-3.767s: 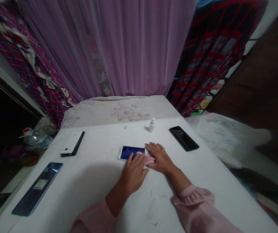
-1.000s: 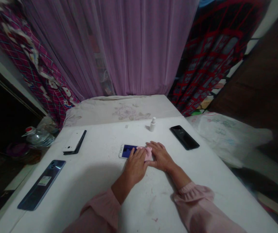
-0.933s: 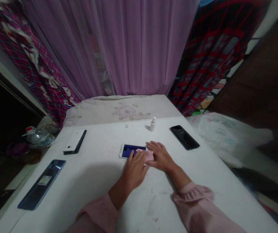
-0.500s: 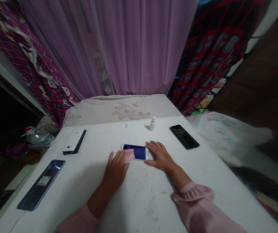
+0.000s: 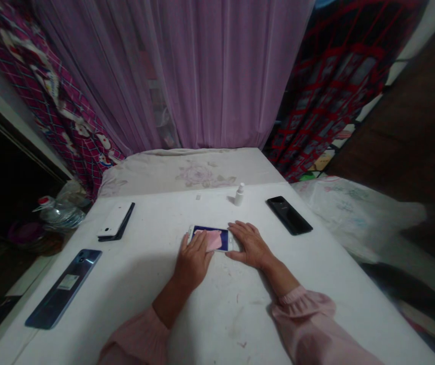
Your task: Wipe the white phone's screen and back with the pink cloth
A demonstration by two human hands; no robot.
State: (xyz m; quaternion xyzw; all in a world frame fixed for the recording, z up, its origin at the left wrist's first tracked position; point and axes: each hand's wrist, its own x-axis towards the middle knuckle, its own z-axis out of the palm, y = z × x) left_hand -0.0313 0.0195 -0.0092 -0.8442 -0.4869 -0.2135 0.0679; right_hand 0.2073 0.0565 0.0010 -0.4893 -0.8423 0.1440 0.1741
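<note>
A white smartphone lies flat on the white-covered surface in front of me, its screen dark blue. My left hand presses a small pink cloth onto the screen with its fingertips. The cloth covers the middle of the screen, and part of it is hidden under the fingers. At the phone's right end, my right hand grips the edges between thumb and fingers. Beyond the phone stands a small white bottle with a pale cap.
To the right lies a black phone. On the left, a white phone rests on a darker flat item, with a blue phone nearer me. A water bottle stands off the left edge. Purple curtains hang behind.
My left hand has slid to the right with the pink cloth, from the phone's left end to the middle of its screen. My right hand has stayed on the phone's right end.
</note>
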